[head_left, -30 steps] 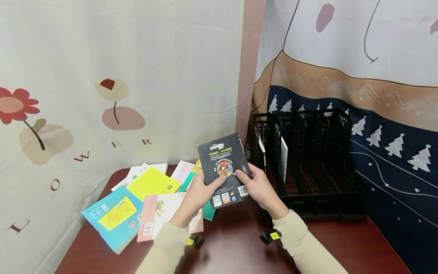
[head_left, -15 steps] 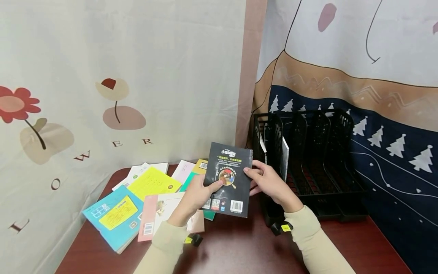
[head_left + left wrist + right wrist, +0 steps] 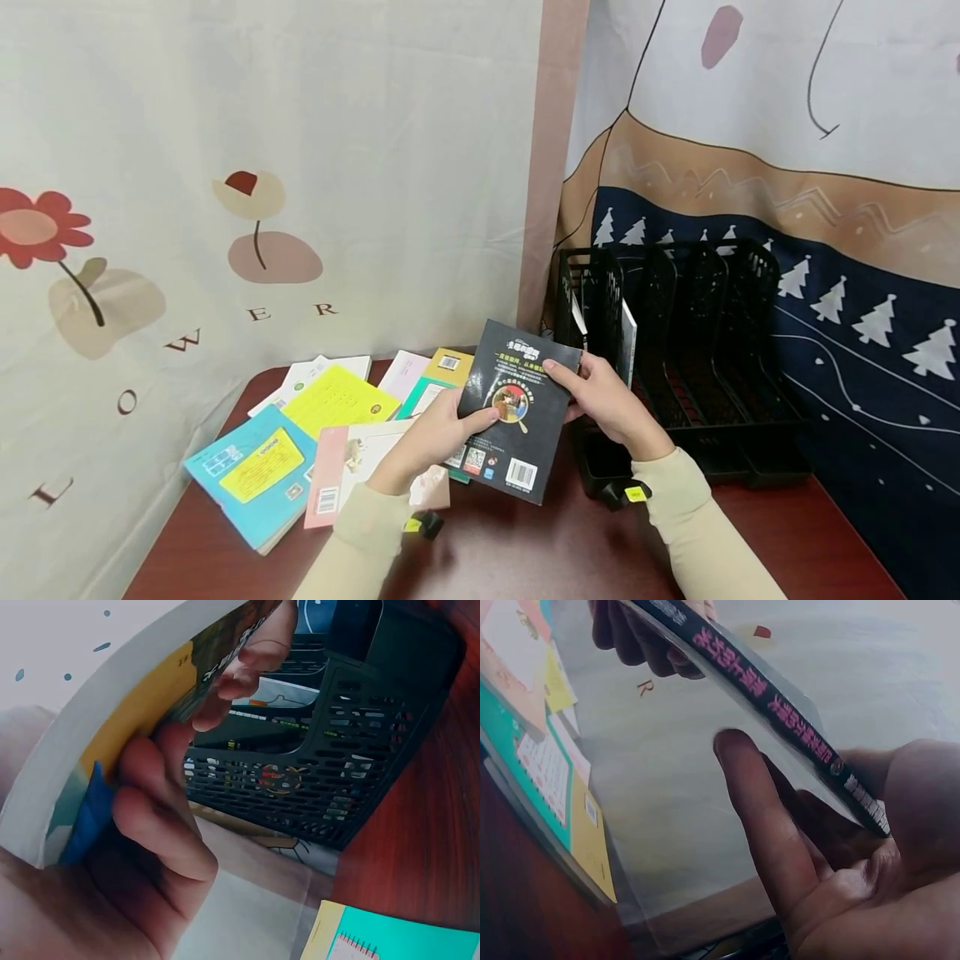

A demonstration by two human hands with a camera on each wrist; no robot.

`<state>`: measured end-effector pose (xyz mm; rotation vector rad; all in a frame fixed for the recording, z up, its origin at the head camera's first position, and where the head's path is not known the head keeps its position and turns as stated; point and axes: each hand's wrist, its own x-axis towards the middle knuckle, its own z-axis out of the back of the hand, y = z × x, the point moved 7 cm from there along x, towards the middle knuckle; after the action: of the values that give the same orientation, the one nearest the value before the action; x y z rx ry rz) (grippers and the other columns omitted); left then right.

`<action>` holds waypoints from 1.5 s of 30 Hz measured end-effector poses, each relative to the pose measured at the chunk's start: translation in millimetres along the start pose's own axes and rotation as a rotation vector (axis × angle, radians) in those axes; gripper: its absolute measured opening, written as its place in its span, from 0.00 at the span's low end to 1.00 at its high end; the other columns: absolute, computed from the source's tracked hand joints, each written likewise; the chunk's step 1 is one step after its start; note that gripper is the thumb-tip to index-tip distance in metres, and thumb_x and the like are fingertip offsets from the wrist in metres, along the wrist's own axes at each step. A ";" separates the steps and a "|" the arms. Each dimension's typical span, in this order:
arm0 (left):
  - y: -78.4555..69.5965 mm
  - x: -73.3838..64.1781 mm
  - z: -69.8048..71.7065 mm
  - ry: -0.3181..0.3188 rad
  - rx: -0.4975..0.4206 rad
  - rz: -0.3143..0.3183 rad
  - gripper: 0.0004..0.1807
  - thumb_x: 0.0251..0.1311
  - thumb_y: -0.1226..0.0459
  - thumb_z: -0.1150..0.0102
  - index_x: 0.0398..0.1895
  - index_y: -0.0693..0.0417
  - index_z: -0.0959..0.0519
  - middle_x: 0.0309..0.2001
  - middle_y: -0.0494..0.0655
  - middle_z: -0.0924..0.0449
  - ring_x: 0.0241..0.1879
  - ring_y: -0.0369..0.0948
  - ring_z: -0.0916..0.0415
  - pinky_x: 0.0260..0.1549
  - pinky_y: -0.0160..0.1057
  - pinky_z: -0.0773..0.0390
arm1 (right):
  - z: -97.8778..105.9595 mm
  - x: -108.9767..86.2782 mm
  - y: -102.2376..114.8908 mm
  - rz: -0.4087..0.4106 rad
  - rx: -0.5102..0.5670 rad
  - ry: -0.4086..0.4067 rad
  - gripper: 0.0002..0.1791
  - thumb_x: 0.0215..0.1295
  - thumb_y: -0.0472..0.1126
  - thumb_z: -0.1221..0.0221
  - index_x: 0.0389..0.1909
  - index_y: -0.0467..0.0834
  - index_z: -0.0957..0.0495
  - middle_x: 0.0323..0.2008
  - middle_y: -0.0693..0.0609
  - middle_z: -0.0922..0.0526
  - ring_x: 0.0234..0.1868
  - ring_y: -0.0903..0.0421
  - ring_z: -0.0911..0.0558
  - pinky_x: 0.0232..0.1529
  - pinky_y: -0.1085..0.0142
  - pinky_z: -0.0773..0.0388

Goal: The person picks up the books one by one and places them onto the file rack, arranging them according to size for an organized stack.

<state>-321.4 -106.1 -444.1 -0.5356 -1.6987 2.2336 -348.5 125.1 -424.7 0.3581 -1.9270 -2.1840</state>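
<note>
A black paperback book (image 3: 517,450) is held tilted between both hands above the table, its printed back cover facing up. My left hand (image 3: 435,437) grips its left edge, thumb on the cover. In the left wrist view the fingers (image 3: 169,840) of that hand curl under the colourful other cover. My right hand (image 3: 607,400) pinches the upper right edge, thumb on top. From the right wrist the book's spine (image 3: 761,694) shows pink lettering, and the forefinger (image 3: 757,802) extends below it.
Several books lie spread at left, among them a blue one (image 3: 247,475), a yellow one (image 3: 337,400) and a pink-white one (image 3: 326,475). At right stands a black file rack (image 3: 697,442) with upright dividers and a thin book (image 3: 628,342) in one slot. Curtains hang behind the table (image 3: 517,550).
The black book has turned and shifted to the right and slightly nearer. My right hand has moved right and regripped along its upper right edge; the left hand keeps its hold.
</note>
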 end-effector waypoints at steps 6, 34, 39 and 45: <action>2.3 1.5 -1.7 0.014 0.003 0.020 0.26 0.77 0.48 0.33 0.65 0.56 0.18 0.45 0.52 0.06 0.38 0.45 0.06 0.41 0.41 0.09 | 0.4 -2.5 5.8 0.043 -0.011 0.041 0.27 0.86 0.51 0.41 0.72 0.35 0.26 0.46 0.40 0.07 0.35 0.50 0.05 0.33 0.54 0.07; 5.7 10.4 -23.0 -0.017 0.328 -0.057 0.27 0.81 0.46 0.39 0.73 0.50 0.22 0.57 0.50 0.13 0.47 0.52 0.13 0.46 0.40 0.14 | 58.4 -57.4 70.5 0.176 -0.399 -0.322 0.28 0.85 0.55 0.40 0.66 0.35 0.21 0.46 0.32 0.07 0.31 0.55 0.06 0.32 0.62 0.09; 5.4 16.0 -42.1 0.006 0.368 -0.075 0.28 0.81 0.45 0.40 0.74 0.48 0.23 0.56 0.45 0.13 0.51 0.41 0.16 0.53 0.44 0.16 | 73.2 -75.8 82.8 0.183 -0.507 -0.407 0.28 0.85 0.56 0.41 0.67 0.35 0.20 0.46 0.33 0.07 0.29 0.59 0.08 0.30 0.65 0.11; -4.5 30.8 -68.4 0.040 0.417 -0.091 0.35 0.81 0.42 0.42 0.82 0.46 0.30 0.63 0.46 0.14 0.57 0.40 0.13 0.59 0.47 0.16 | 84.7 -94.3 98.1 0.199 -0.619 -0.508 0.26 0.85 0.55 0.41 0.65 0.36 0.18 0.44 0.34 0.06 0.27 0.60 0.09 0.29 0.68 0.14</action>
<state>-317.8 -32.7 -459.7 -0.3889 -1.1610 2.3961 -286.2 222.0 -313.2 -0.5082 -1.2637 -2.7385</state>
